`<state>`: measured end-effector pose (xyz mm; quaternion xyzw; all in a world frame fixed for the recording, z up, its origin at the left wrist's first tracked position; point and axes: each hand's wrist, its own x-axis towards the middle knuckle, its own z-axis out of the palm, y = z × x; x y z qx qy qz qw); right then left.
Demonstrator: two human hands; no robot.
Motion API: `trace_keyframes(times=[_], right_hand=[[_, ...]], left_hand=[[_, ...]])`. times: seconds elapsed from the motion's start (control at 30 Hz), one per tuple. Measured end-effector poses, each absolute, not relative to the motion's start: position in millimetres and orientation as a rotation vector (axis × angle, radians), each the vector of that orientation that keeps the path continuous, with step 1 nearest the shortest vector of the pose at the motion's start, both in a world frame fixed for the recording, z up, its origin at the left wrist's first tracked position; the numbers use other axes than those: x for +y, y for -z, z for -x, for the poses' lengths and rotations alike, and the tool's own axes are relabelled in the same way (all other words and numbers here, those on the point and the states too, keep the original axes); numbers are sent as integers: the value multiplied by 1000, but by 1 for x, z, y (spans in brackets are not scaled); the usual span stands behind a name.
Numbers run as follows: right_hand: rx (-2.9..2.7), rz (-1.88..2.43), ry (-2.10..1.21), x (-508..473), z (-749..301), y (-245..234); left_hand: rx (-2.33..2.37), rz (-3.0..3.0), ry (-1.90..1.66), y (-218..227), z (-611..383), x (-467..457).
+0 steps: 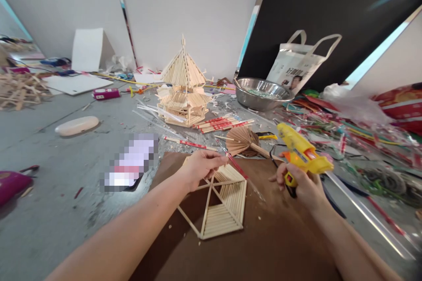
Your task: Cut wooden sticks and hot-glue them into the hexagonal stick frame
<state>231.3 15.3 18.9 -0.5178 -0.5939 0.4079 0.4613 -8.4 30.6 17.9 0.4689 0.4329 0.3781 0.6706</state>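
My right hand [303, 186] is wrapped round the handle of a yellow glue gun [301, 151], a long clear glue stick [365, 215] jutting from its back. Above the far edge of a six-sided stick frame [224, 224], my left hand [202, 167] has its fingers pinched together; what they hold, if anything, is too small to make out. Thin sticks fill the frame's right-hand sections in rows, while the lower left one is open. The frame lies flat on a brown sheet [270, 246], its far left part hidden by my left hand.
Behind the sheet stands a stick pagoda [183, 70], with red-marked sticks [224, 124] and a brown fan [240, 140] nearby. A phone [135, 160] lies left. A metal bowl [260, 101], a white bag [293, 63] and scattered scraps [356, 127] are at the right.
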Motion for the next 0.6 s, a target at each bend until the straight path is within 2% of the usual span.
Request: trace_keyframes(times=[0.2, 0.47, 0.6], right_hand=[[-1417, 1205, -1066, 9, -223, -20], [-1722, 1248, -1096, -8, -205, -25], [-1876, 1158, -948, -9, -201, -22]], left_hand=[[959, -784, -1014, -14, 9, 33], [959, -678, -1070, -12, 9, 33], [903, -650, -1076, -10, 7, 32]])
